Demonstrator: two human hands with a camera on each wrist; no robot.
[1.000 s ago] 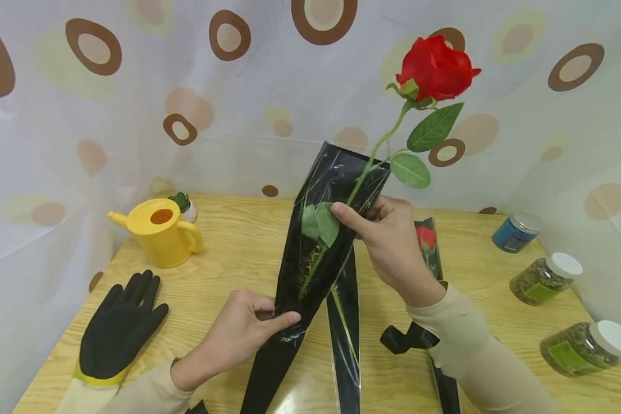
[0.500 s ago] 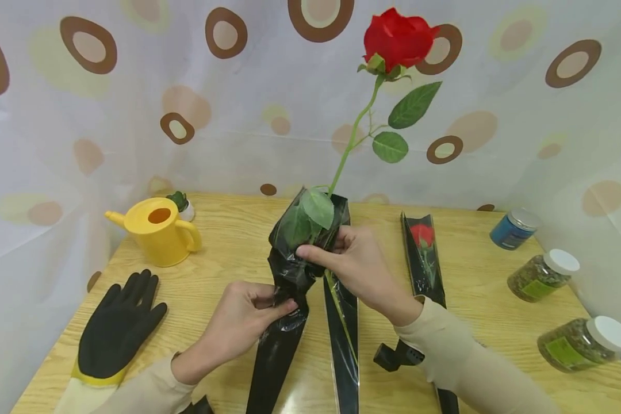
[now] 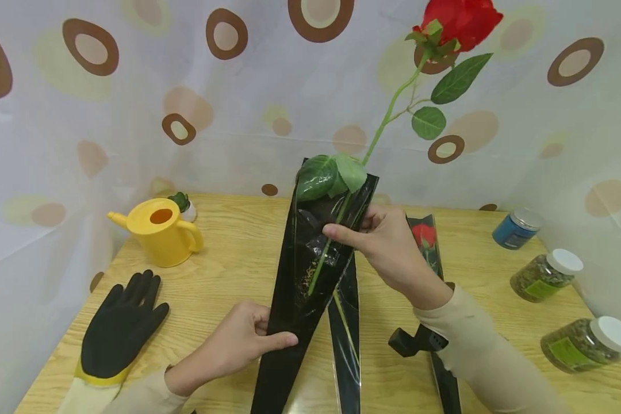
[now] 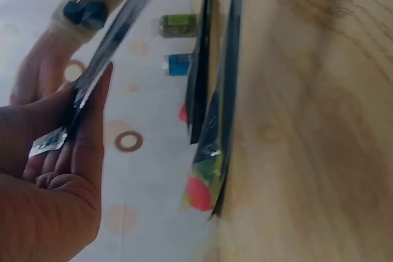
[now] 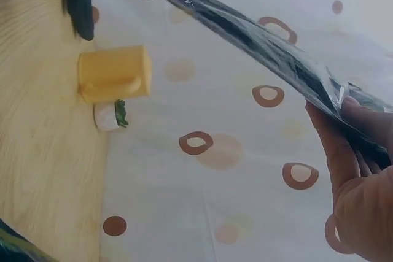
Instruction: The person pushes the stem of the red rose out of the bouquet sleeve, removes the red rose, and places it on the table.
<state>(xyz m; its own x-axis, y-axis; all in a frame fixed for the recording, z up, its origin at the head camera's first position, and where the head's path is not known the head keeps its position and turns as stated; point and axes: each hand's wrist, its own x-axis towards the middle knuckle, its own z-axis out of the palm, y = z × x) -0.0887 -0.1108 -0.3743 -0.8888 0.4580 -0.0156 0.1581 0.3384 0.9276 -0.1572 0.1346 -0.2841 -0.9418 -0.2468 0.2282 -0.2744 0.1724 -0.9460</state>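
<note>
A long black flower sleeve [image 3: 284,333] with a clear front slants up across the middle of the head view. Inside it runs the stem of a red rose [image 3: 457,26], whose bloom and upper leaves rise far out of the mouth. Two lower leaves [image 3: 331,174] sit at the mouth, partly behind the clear film. My left hand [image 3: 233,345] pinches the sleeve low on its left edge. Higher up, my right hand [image 3: 395,250] grips the right edge, thumb across the front near the stem. Both wrist views show the sleeve between thumb and fingers.
Two more wrapped roses lie on the table: one sleeve [image 3: 345,345] behind mine, another wrapped rose [image 3: 424,236] right of it. At left are a yellow watering can [image 3: 160,241], a small potted plant [image 3: 182,202] and a black glove [image 3: 116,333]. Several jars [image 3: 545,276] line the right.
The sleeve, crumpled between my hands half a second ago, is straight again. The rose has moved up and right, and its lower leaves have risen from inside the sleeve to its mouth.
</note>
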